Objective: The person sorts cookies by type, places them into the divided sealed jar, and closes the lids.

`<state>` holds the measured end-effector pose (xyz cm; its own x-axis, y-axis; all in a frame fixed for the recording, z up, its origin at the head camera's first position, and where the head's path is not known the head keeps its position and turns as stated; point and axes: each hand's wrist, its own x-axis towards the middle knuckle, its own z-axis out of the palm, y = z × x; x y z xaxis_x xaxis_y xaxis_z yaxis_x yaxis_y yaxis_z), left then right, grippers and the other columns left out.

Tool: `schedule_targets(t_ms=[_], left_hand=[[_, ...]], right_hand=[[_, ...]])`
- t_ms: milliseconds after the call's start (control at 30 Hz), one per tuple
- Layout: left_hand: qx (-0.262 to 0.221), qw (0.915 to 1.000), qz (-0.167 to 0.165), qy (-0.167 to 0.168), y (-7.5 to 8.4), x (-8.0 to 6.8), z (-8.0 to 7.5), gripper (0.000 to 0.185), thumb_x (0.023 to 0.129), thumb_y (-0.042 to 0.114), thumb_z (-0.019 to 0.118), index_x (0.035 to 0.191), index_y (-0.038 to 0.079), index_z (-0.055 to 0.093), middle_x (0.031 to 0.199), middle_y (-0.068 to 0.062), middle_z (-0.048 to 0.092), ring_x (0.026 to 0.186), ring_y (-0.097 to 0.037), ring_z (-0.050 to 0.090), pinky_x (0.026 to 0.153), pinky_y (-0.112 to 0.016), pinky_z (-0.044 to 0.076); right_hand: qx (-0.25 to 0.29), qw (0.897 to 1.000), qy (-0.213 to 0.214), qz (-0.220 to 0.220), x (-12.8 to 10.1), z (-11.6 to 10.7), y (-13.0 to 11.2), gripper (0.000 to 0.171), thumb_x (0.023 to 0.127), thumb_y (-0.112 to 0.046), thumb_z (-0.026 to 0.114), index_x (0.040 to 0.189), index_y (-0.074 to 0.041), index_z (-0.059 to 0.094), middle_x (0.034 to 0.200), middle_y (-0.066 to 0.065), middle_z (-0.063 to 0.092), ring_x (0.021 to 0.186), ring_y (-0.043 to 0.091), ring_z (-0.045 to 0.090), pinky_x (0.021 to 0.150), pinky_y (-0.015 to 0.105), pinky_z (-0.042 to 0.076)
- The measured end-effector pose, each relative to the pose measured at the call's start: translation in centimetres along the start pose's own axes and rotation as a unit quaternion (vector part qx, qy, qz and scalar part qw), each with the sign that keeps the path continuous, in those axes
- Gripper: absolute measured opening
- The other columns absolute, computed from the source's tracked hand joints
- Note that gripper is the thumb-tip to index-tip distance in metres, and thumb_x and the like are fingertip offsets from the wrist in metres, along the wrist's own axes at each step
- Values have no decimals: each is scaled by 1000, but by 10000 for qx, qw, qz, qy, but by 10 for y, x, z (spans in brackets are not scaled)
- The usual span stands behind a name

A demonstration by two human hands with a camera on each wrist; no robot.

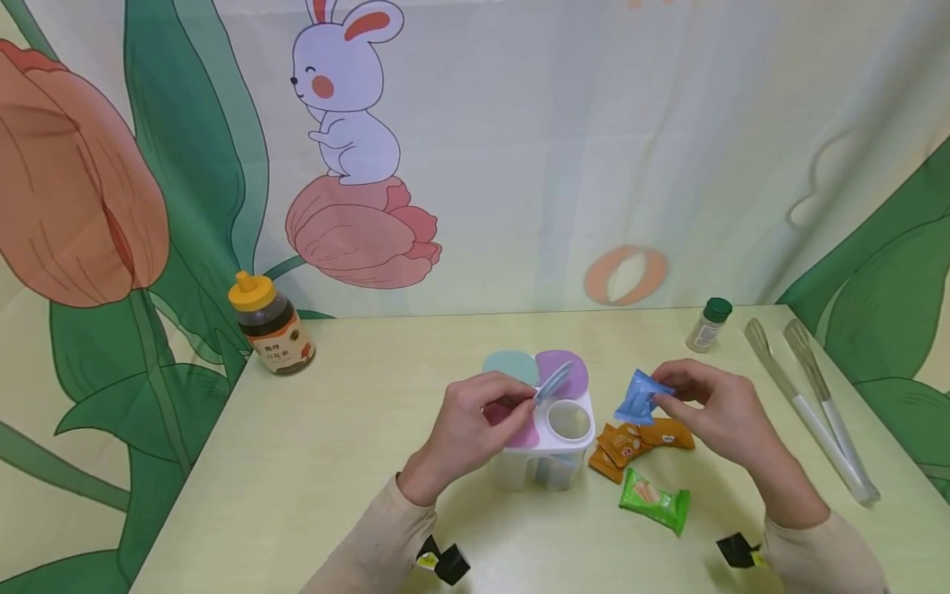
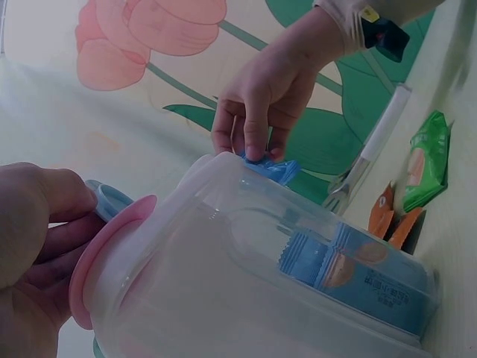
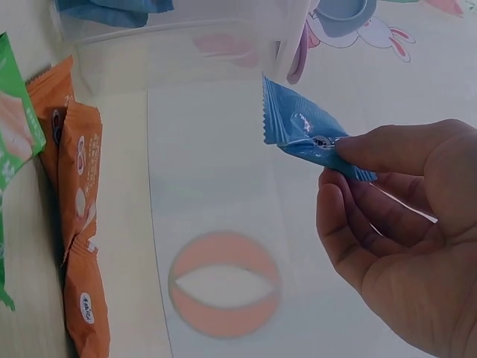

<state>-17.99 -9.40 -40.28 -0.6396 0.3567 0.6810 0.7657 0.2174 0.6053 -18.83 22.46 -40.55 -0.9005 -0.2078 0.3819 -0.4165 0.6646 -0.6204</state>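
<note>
Blue foil crinkled between my right hand's (image 1: 716,408) thumb and fingertips: I pinched the blue snack packet (image 1: 637,397) by one end, holding it in the air just right of the clear plastic container (image 1: 545,450) at the middle of the table (image 1: 312,462). My left hand (image 1: 475,425) gripped the container's left side, fingers curled on the small blue lid (image 1: 552,381), which stood tilted up over its round opening. Through the wall, the left wrist view showed more blue packets (image 2: 358,272) already lying inside. Orange packets (image 1: 631,445) lay just right of the container, under my right hand, and a green packet (image 1: 655,499) sat nearer to me. Far left stood a honey bottle (image 1: 271,324); far right, a small green-capped jar (image 1: 708,324) and a pair of tongs (image 1: 812,408).
</note>
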Motion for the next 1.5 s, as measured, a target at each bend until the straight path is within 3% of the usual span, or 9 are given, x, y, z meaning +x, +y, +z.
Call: schedule_targets(t_ms=[533,933,1500], left_hand=[[-77,10000,51,38,-2,-2,2,11,82,-1,74,93,2,74,87,-6,72,72,-9,66,64,-18,58],[1,10000,75,41,-2,-1,1,10,83,2,73,93,2,74,87,-6,72,73,-8,66,65,-16,57],[45,9999,119,25,-2,0,0,12,82,0,74,94,1,73,88,-7,72,73,-8,65,65,-17,57]], right_hand=[[220,9997,70,-107,-1,0,-14,18,81,-6,78,98,-11,72,89,3,73,76,-1,66,68,10,54],[294,9969,311,-656,3,-2,-25,24,77,1,79,96,-12,72,85,-1,73,73,1,66,72,8,53],[720,9918,424,-965,6,-2,-41,29,74,8,78,96,-9,72,86,2,72,76,3,63,75,10,53]])
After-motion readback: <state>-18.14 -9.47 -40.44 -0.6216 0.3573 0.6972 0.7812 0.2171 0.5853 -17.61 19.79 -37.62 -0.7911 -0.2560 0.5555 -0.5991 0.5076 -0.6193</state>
